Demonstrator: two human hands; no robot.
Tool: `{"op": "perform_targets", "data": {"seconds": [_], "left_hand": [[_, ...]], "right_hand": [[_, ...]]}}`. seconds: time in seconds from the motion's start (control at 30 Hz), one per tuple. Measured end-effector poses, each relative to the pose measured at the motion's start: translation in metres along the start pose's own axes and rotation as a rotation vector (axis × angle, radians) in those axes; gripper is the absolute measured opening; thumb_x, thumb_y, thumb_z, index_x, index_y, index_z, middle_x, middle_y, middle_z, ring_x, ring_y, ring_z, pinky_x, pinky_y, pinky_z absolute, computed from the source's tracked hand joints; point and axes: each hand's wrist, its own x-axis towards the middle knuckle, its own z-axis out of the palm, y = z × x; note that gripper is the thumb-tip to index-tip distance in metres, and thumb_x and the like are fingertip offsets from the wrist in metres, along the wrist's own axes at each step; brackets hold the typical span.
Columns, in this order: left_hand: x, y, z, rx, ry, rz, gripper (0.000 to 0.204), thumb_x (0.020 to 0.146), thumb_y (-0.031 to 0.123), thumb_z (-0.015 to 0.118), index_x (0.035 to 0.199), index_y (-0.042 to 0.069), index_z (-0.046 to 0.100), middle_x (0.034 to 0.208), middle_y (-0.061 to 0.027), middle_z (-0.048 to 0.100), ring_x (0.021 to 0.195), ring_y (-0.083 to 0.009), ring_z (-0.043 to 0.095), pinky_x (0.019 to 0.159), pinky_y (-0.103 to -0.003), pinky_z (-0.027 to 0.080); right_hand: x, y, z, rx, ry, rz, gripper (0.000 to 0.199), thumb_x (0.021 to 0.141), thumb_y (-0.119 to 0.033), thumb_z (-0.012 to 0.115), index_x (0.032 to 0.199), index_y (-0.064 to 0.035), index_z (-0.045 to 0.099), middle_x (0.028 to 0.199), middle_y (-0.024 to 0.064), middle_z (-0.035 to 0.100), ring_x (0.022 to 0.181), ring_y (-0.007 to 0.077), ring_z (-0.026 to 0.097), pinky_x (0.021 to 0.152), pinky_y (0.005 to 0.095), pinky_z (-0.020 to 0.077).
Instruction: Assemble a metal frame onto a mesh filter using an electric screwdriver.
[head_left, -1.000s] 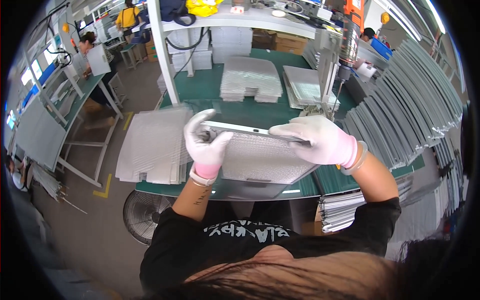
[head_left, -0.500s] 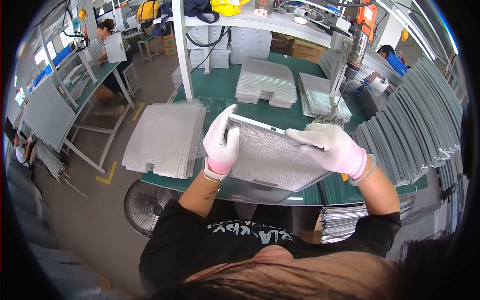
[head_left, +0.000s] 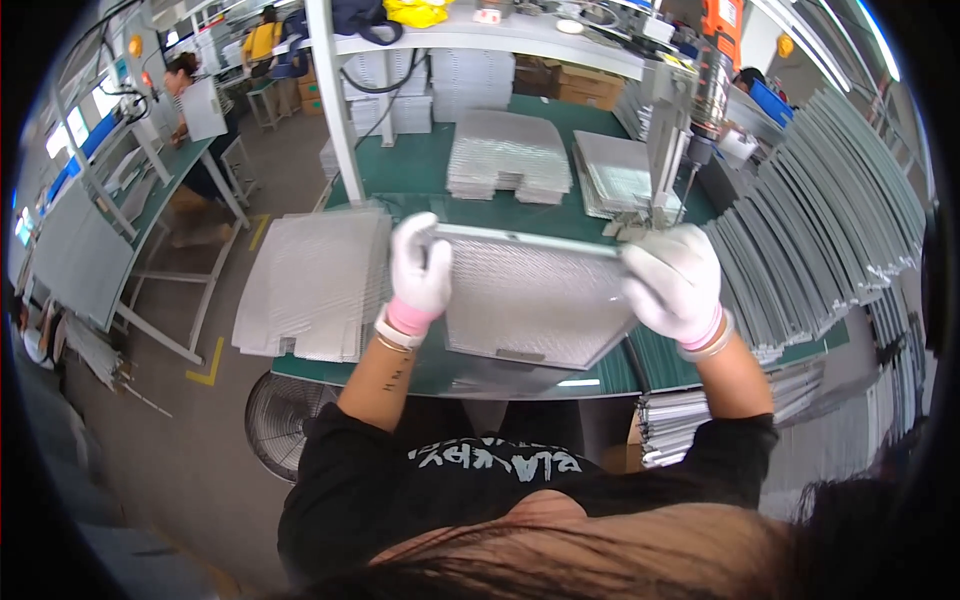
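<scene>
Over the green surface, near its front edge, the worker holds a framed mesh panel tilted, both forearms reaching forward and leaning slightly inward, elbows bent. The left hand stands nearly upright at the upper left corner, its grip pinching the frame between thumb and fingers, just beside a stack of sheets; the right hand arches over the upper right corner, knuckles up and fingers curled down, too blurred for me to tell whether its grip is pinching.
</scene>
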Motion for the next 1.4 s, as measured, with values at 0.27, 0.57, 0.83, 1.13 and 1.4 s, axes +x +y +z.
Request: {"op": "perform_targets", "data": {"seconds": [0.27,0.57,0.83,1.13,1.4], "left_hand": [[0.117,0.112,0.05,0.182,-0.654,0.712,0.034,0.084,-0.001,0.058,0.116,0.008,0.055,0.088,-0.0073,0.062,0.075,-0.0203,0.062,0.069,-0.03,0.051],[0.027,0.084,0.166,0.388,-1.112,0.979,0.023,0.086,0.017,0.05,0.107,0.021,0.058,0.069,0.0,0.053,0.062,-0.0185,0.059,0.057,-0.032,0.046],[-0.001,0.08,0.176,0.465,-0.842,0.569,0.05,0.066,0.043,0.076,0.102,0.012,0.062,0.064,-0.0012,0.054,0.062,-0.0224,0.055,0.062,-0.037,0.042],[-0.009,0.069,0.185,0.442,-0.632,0.571,0.036,0.063,0.042,0.077,0.074,0.012,0.058,0.061,-0.0021,0.047,0.058,-0.0223,0.05,0.058,-0.038,0.038],[-0.013,0.064,0.194,0.367,-0.569,0.61,0.039,0.062,0.042,0.077,0.079,0.011,0.062,0.061,-0.002,0.048,0.058,-0.0218,0.049,0.058,-0.037,0.038]], "right_hand": [[-0.253,-0.05,0.092,-0.195,-0.946,1.255,0.06,0.082,-0.029,0.064,0.134,-0.0076,0.044,0.115,0.0194,0.055,0.104,0.0373,0.058,0.085,0.0469,0.0515],[-0.278,-0.05,0.022,0.302,-0.289,1.459,0.04,0.089,-0.009,0.051,0.128,0.0008,0.049,0.112,0.0253,0.061,0.104,0.04,0.06,0.091,0.042,0.0473],[-0.153,-0.046,-0.124,0.445,0.15,1.098,0.054,0.096,-0.004,0.04,0.148,0.0011,0.027,0.079,0.0034,0.054,0.05,0.0042,0.045,0.046,0.0179,0.0392],[-0.128,-0.046,-0.118,0.107,-0.365,0.95,0.057,0.093,-0.009,0.051,0.147,-0.0007,0.031,0.073,0.0124,0.06,0.059,0.0295,0.06,0.057,0.037,0.0493],[-0.145,-0.055,-0.098,0.066,-0.505,0.936,0.053,0.094,-0.011,0.048,0.145,-0.002,0.036,0.07,0.0157,0.059,0.06,0.0299,0.062,0.06,0.0394,0.0501]]}}
